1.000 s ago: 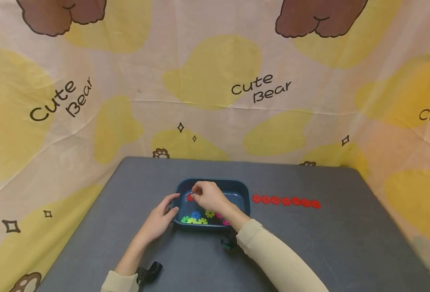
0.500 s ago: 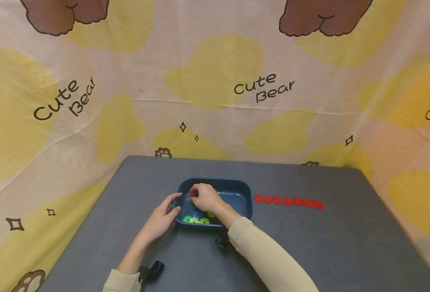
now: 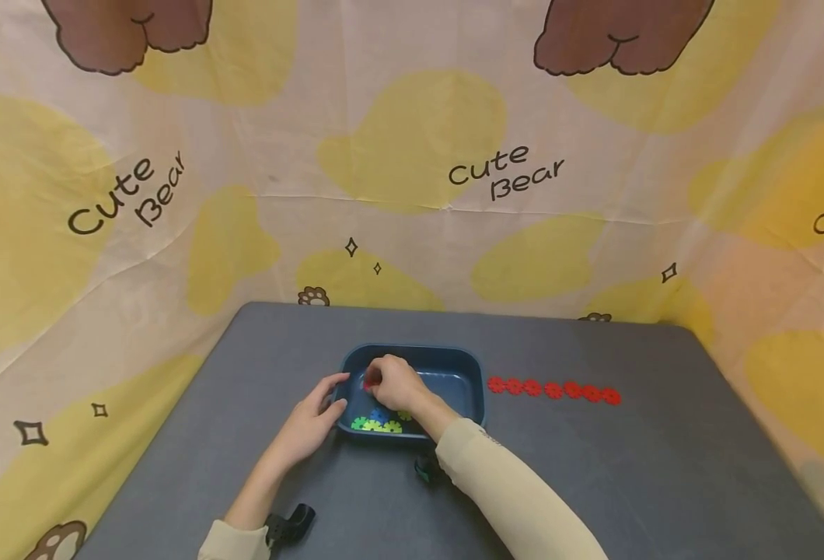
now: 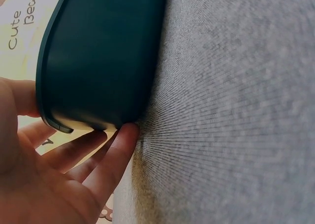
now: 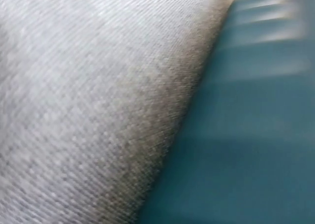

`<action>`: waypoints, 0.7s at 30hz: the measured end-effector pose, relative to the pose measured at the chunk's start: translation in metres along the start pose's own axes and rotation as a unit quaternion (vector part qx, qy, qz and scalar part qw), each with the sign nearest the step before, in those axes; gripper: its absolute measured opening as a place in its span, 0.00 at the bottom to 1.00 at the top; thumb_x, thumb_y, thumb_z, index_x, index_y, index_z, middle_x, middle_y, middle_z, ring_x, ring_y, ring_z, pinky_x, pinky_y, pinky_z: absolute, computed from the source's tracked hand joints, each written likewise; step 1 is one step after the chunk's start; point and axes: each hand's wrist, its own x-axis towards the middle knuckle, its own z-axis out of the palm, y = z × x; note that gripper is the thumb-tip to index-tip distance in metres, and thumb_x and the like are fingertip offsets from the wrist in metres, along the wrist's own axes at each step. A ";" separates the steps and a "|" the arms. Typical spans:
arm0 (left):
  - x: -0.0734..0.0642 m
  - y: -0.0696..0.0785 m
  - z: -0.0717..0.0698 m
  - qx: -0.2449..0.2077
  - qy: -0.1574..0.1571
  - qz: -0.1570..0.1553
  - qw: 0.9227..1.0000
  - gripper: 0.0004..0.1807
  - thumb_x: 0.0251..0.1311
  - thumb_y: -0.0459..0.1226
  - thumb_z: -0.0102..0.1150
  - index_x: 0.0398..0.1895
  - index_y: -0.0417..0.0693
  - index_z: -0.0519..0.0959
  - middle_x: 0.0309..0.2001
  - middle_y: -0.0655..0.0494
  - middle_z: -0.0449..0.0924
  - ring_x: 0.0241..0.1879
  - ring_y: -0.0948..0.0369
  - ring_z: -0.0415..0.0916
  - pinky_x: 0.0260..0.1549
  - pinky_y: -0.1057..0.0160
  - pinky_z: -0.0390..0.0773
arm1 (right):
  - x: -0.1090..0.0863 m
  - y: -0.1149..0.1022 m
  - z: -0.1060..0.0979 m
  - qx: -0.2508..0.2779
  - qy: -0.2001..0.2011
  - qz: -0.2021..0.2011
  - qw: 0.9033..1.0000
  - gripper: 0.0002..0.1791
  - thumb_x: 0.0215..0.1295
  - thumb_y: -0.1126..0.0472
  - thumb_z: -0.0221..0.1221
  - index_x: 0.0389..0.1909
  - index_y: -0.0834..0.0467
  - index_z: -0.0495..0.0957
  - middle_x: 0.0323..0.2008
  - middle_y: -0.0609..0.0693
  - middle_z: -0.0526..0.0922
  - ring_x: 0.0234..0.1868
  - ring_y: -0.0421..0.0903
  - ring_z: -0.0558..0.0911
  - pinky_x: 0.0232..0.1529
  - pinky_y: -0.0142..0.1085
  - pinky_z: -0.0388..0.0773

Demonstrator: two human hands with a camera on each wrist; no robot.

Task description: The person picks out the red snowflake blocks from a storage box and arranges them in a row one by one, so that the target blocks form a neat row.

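Observation:
A dark blue-green tray (image 3: 461, 355) stands on the table. My left hand (image 3: 305, 426) holds its left end, index finger and thumb at the rim; in the left wrist view the other fingers (image 4: 110, 157) press the tray's outer wall. My right hand (image 3: 399, 387) reaches into the tray with thumb and index finger pinched at a small red notched disc (image 3: 368, 385), mostly hidden by the fingers. Green, yellow and blue notched discs (image 3: 377, 425) lie at the tray's near left. The right wrist view shows the tray's side wall (image 5: 256, 135), without the hand.
Right of the tray, several red notched discs (image 3: 553, 390) lie in a row on the grey table (image 3: 559, 482). A patterned cloth (image 3: 412, 171) hangs behind the table. Black wrist camera mounts (image 3: 291, 524) sit at both forearms.
The right hand has moved slightly within the tray, its fingers now covering more of the red disc; its forearm now hides the pink discs. The left hand stays at the tray's left end.

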 end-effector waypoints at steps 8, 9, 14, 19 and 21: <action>-0.002 0.001 -0.001 0.003 0.004 0.005 1.000 0.25 0.76 0.40 0.51 0.74 0.53 0.66 0.75 0.38 0.60 0.70 0.35 0.64 0.56 0.39 0.76 | 0.000 0.002 0.003 0.001 -0.001 0.010 1.000 0.11 0.65 0.64 0.67 0.47 0.59 0.85 0.41 0.48 0.84 0.42 0.45 0.81 0.48 0.40 0.81; -0.003 0.001 -0.001 0.001 0.003 0.006 1.000 0.25 0.77 0.40 0.51 0.74 0.53 0.66 0.75 0.38 0.60 0.70 0.35 0.64 0.57 0.39 0.76 | 0.000 0.002 0.003 0.001 -0.002 0.012 1.000 0.11 0.65 0.64 0.67 0.48 0.59 0.85 0.41 0.49 0.84 0.42 0.45 0.82 0.48 0.40 0.81; -0.004 0.002 -0.001 -0.002 0.000 0.004 1.000 0.25 0.76 0.40 0.51 0.74 0.53 0.66 0.76 0.38 0.60 0.70 0.35 0.63 0.58 0.37 0.73 | -0.002 0.002 0.003 -0.001 -0.008 0.012 1.000 0.13 0.62 0.60 0.71 0.45 0.60 0.86 0.40 0.49 0.84 0.40 0.44 0.80 0.46 0.38 0.81; -0.003 0.002 -0.001 0.000 0.000 0.002 1.000 0.26 0.76 0.40 0.51 0.74 0.53 0.65 0.76 0.38 0.60 0.70 0.35 0.62 0.58 0.36 0.73 | -0.003 0.001 0.003 -0.010 -0.013 0.010 1.000 0.12 0.61 0.57 0.72 0.42 0.58 0.86 0.37 0.46 0.78 0.38 0.42 0.75 0.42 0.36 0.78; -0.003 0.002 -0.001 0.000 0.000 -0.002 1.000 0.26 0.76 0.40 0.52 0.74 0.53 0.66 0.76 0.38 0.60 0.70 0.36 0.63 0.58 0.37 0.74 | -0.004 0.001 0.003 -0.012 -0.012 0.009 1.000 0.11 0.62 0.58 0.72 0.41 0.58 0.86 0.37 0.46 0.77 0.38 0.42 0.74 0.41 0.36 0.77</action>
